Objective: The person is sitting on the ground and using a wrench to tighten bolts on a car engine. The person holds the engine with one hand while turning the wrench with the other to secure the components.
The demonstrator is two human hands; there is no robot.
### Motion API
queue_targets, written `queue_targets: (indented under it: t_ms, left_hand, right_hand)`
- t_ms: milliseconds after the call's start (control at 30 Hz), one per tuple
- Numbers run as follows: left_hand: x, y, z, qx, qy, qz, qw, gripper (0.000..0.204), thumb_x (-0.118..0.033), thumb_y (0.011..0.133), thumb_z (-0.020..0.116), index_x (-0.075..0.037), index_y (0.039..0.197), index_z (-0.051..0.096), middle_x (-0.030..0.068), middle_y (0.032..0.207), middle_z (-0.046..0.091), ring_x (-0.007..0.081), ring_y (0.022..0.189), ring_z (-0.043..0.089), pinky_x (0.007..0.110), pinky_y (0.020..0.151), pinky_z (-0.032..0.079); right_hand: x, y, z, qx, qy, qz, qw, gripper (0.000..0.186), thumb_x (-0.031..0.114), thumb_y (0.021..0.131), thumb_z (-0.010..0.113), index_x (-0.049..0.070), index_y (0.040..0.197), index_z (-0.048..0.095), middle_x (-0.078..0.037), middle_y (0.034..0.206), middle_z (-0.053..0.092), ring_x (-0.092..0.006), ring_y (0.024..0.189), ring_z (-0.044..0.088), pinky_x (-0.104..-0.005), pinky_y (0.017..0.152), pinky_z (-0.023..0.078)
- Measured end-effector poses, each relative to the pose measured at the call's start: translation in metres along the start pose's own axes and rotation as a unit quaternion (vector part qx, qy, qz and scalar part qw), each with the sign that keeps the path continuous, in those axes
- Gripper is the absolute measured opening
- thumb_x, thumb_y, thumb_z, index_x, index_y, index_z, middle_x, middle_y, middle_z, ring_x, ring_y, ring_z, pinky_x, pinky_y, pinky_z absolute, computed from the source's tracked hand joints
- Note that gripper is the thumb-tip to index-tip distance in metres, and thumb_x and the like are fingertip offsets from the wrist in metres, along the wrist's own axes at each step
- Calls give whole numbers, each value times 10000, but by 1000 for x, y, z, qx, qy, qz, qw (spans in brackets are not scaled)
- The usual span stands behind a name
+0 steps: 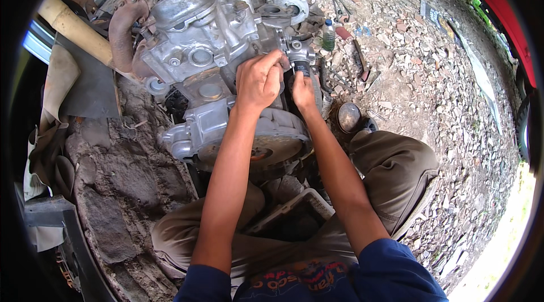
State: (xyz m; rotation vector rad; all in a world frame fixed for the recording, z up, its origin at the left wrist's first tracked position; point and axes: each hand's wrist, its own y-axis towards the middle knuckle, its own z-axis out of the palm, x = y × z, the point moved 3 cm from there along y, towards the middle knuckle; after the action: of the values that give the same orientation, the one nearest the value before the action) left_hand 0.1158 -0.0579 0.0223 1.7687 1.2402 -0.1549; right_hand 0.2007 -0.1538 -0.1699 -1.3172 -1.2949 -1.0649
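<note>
A small dark cylindrical part point(301, 68) sits on the right flank of the grey engine block point(209, 47), its long axis roughly upright, just below a metal fitting point(297, 50). The right hand point(303, 91) grasps it from the near side, fingers wrapped about it. The left hand point(259, 80), clenched just to its left, presses on the block; what it holds cannot be told. A green bottle point(328, 34) stands farther right on the gravel.
</note>
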Motion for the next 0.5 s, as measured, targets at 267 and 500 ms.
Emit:
queue_targets:
  t_ms: [267, 500]
  left_hand:
    - [-1, -1, -4, -25, -100, -21, 994, 265, -93, 813, 390, 0, 902, 622, 110, 603, 594, 241, 543, 608, 353, 572, 478]
    - [-1, 1, -2, -22, -121, 2, 992, 372, -94, 817, 365, 80, 1057, 591, 120, 637, 587, 164, 553, 537, 290, 558, 449]
  right_hand:
    - [4, -2, -17, 6, -70, -55, 996, 604, 427, 986, 372, -97, 830, 630, -339, 793, 620, -488, 858, 661, -532, 783, 470]
    - [-6, 6, -20, 17, -123, -84, 989, 611, 425, 995, 343, -92, 867, 643, -333, 872, 649, -489, 925, 641, -524, 854, 469]
